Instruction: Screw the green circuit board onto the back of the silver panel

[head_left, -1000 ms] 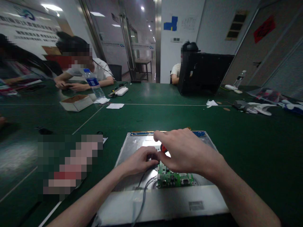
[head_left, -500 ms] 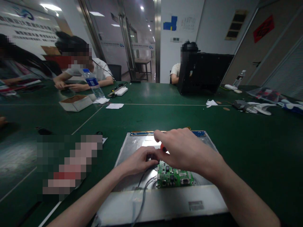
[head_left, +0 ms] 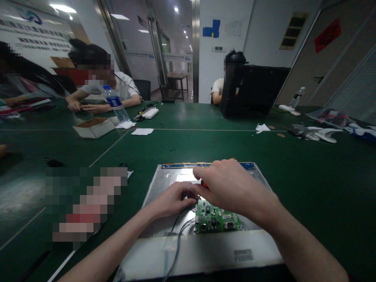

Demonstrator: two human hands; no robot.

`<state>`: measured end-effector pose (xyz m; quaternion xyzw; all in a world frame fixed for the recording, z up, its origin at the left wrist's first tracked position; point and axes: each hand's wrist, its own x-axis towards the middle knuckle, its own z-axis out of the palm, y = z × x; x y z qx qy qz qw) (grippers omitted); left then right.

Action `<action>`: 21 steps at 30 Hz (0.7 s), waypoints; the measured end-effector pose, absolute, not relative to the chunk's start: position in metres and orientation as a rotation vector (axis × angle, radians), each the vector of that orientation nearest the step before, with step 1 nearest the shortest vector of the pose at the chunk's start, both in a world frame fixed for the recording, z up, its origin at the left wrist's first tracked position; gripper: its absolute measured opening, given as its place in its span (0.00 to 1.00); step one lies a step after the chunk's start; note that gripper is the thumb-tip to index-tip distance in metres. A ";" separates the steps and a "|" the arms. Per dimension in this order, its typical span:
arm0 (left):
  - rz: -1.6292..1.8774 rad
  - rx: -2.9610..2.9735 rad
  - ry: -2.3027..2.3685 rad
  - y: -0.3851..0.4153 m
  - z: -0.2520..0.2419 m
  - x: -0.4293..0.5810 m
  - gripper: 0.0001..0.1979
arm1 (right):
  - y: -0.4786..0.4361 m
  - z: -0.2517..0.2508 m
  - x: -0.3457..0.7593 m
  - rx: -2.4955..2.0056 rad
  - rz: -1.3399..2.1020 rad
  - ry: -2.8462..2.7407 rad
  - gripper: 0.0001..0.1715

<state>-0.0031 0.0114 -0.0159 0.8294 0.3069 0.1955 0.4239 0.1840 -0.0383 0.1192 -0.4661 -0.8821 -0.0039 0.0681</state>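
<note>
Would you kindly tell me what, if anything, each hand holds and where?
The right hand grips what looks like a screwdriver by its handle; the left hand's hold cannot be told.

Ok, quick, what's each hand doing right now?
Left hand: curled near the green board; can't tell whether it holds anything.
Right hand: closed on a red-and-black tool.

Panel back point(head_left: 158, 182), 6 o'clk of view ctr.: bare met., smooth, glossy. Lower band point(head_left: 205, 252): matt, plast.-look. PCB point(head_left: 217, 219) on panel: semi-gloss, bumpy surf. Cables point(head_left: 178, 246), 6 o'clk: smooth plast. sheath. Counter point(head_left: 182, 147): smooth, low sheen. Bottle point(head_left: 116, 103), 10 o'clk: clr. glossy plast. Box point(head_left: 95, 131), 9 o'clk: matt card. Housing point(head_left: 257, 92), 2 o'clk: matt. Doors point(head_left: 133, 39), 11 o'clk: glass, shiny met. frame point(head_left: 196, 51).
</note>
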 end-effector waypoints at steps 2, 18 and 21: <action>0.495 2.079 0.771 0.011 -0.016 -0.003 0.06 | -0.039 0.119 0.184 -1.372 -0.006 -2.651 0.09; 0.460 2.105 0.790 0.011 -0.015 -0.004 0.05 | -0.041 0.119 0.184 -1.364 -0.020 -2.651 0.11; 0.462 2.112 0.792 0.011 -0.014 -0.004 0.05 | -0.043 0.119 0.185 -1.308 0.028 -2.653 0.08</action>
